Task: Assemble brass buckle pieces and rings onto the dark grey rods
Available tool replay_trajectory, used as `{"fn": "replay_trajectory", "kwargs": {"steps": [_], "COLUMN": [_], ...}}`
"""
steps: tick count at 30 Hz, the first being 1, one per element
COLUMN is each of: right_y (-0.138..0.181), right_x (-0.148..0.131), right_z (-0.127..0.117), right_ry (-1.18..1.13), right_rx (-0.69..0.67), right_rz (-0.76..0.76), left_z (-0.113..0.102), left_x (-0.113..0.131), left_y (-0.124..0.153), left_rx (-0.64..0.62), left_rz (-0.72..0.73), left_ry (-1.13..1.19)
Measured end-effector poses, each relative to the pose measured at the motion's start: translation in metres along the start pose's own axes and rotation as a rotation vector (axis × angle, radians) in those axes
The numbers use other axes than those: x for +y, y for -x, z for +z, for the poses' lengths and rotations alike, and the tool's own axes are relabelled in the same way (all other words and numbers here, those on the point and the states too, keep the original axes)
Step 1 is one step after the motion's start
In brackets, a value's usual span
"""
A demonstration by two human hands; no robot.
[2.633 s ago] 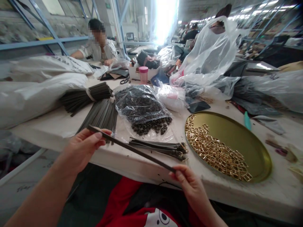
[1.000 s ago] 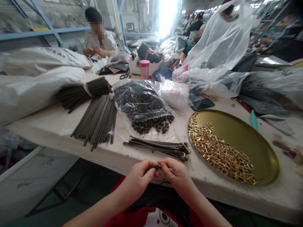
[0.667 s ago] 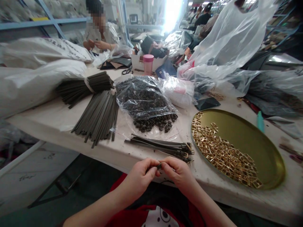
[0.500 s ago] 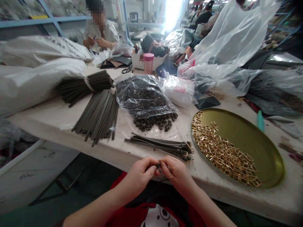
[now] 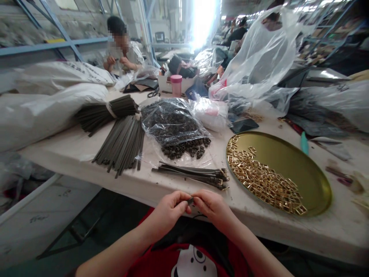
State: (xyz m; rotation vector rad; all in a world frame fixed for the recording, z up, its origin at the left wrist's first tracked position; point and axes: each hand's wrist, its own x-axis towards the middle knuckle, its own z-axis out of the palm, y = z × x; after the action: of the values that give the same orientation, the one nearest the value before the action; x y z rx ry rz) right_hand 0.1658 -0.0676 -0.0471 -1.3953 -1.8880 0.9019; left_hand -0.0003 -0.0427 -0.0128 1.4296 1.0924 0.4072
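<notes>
My left hand (image 5: 173,206) and my right hand (image 5: 209,204) meet at the table's front edge, both with fingers pinched. Between their fingertips shows a short bit of a dark strap (image 5: 190,200); the rest of it is mostly hidden by the fingers. Just beyond my hands lies a small bundle of dark straps (image 5: 187,173), with gold buckles at its right end. Farther off, a clear plastic bag (image 5: 173,119) spills small dark loops (image 5: 184,148). To the right, a round gold tray (image 5: 314,173) holds a heap of gold buckles (image 5: 265,184).
Loose dark straps (image 5: 121,144) fan out at left, before a tied bundle (image 5: 106,111). Big white sacks (image 5: 52,107) cover the table's left end. A pink-lidded jar (image 5: 176,85) and plastic bags stand at the back. Another person (image 5: 123,54) works across the table.
The camera view has shifted a little, so the table's things sit slightly further left. My hands stay together at the dark strap, with only slight finger movement.
</notes>
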Motion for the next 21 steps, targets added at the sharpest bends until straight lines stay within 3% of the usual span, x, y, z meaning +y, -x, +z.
{"fn": "replay_trajectory", "kwargs": {"steps": [6, 10, 13, 17, 21], "right_y": [0.009, 0.012, 0.013, 0.016, 0.016], "right_x": [-0.006, -0.008, -0.011, -0.023, -0.031], "right_z": [-0.007, -0.001, 0.002, 0.001, 0.003], "right_ry": [0.163, 0.205, 0.432, 0.638, 0.368], "right_rx": [0.046, 0.110, 0.105, 0.074, 0.120], "right_rz": [-0.196, -0.206, -0.281, -0.289, 0.021], "left_z": [0.004, 0.005, 0.004, 0.007, 0.014], "left_x": [0.007, 0.010, 0.006, -0.001, -0.007], "left_y": [0.013, 0.020, 0.023, 0.024, 0.026], "left_rx": [-0.029, -0.016, -0.022, 0.005, 0.130], "left_rz": [-0.031, -0.083, -0.094, 0.111, 0.281], "left_ry": [0.043, 0.105, 0.058, -0.305, -0.791]}}
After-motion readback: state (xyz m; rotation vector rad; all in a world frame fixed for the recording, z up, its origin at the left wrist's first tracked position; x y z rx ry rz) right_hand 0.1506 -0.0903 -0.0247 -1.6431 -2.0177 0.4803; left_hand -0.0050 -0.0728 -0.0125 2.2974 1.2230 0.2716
